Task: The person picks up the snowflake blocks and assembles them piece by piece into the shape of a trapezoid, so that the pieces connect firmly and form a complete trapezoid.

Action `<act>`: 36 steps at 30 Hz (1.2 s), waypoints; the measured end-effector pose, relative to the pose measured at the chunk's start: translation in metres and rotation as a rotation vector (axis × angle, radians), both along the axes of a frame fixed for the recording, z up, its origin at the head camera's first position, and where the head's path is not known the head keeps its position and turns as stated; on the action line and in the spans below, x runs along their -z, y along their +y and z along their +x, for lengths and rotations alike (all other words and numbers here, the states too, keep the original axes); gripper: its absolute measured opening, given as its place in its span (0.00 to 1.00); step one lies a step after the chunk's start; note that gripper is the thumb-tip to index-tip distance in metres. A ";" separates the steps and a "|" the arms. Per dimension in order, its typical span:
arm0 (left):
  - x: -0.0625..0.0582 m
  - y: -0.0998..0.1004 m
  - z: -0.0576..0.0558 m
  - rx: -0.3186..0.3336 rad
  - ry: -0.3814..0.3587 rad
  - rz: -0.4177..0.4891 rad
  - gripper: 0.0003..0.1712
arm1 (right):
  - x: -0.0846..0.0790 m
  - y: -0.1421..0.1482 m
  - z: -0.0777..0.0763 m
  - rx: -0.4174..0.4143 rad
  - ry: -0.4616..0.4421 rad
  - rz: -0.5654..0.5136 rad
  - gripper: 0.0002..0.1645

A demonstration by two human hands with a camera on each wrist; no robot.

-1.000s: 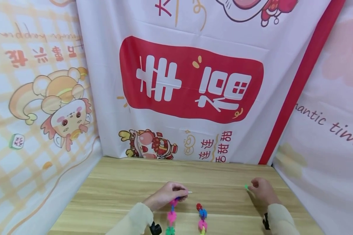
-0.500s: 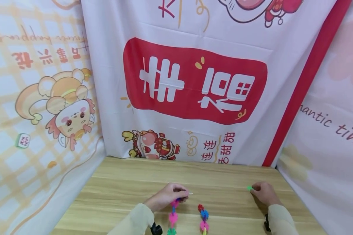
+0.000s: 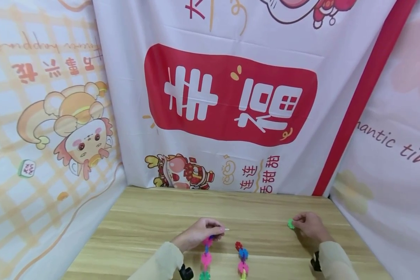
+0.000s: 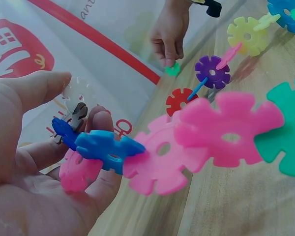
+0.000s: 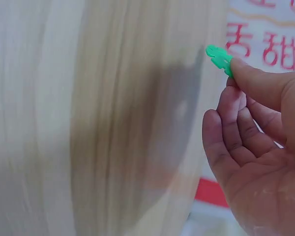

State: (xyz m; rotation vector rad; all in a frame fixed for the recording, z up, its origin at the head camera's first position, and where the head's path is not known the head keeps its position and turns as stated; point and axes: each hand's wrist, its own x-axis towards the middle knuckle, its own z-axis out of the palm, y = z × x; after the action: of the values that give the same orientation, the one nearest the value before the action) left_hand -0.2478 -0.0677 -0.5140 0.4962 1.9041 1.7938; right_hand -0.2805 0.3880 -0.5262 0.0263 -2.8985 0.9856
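My left hand [image 3: 200, 233] grips one end of a chain of interlocking plastic snowflake discs [image 4: 231, 129], which runs toward the front of the table. Pink, blue and green discs show along it. At the held end a clear whitish disc [image 4: 78, 93] stands by the thumb and fingertips, with dark blue and brown discs just below. Over at the right, my right hand [image 3: 313, 228] pinches a single bright green snowflake disc [image 5: 219, 60] between thumb and fingertip; its other fingers are loosely curled.
A second stretch of joined discs [image 3: 243, 254], with a red one at its far end, lies on the wooden table [image 3: 154, 210] between the hands. Printed cloth hangs [image 3: 231, 163] behind the table and along both sides.
The green disc in my right hand has shifted slightly left and turned, showing more of its face in the head view. The left hand stays nearly still with its chain.
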 end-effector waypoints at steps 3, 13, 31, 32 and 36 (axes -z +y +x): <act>0.001 0.000 -0.001 -0.001 -0.005 0.002 0.23 | -0.003 -0.016 0.003 -0.031 0.010 -0.026 0.08; 0.000 0.000 -0.001 0.006 -0.001 -0.016 0.24 | -0.008 -0.075 0.021 -0.183 -0.034 -0.242 0.09; 0.002 -0.002 -0.001 0.014 0.001 0.006 0.24 | -0.046 -0.181 0.055 -0.361 -0.183 -0.481 0.17; 0.002 -0.002 -0.001 0.013 0.001 0.007 0.24 | -0.046 -0.184 0.055 -0.363 -0.181 -0.487 0.17; 0.002 -0.003 -0.001 0.011 0.005 0.003 0.23 | -0.045 -0.191 0.055 -0.364 -0.184 -0.503 0.17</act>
State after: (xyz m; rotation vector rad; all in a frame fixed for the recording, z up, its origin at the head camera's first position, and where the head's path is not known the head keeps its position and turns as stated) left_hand -0.2486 -0.0702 -0.5160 0.5120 1.8991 1.7900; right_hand -0.2254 0.1972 -0.4814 0.4660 -2.7577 1.8402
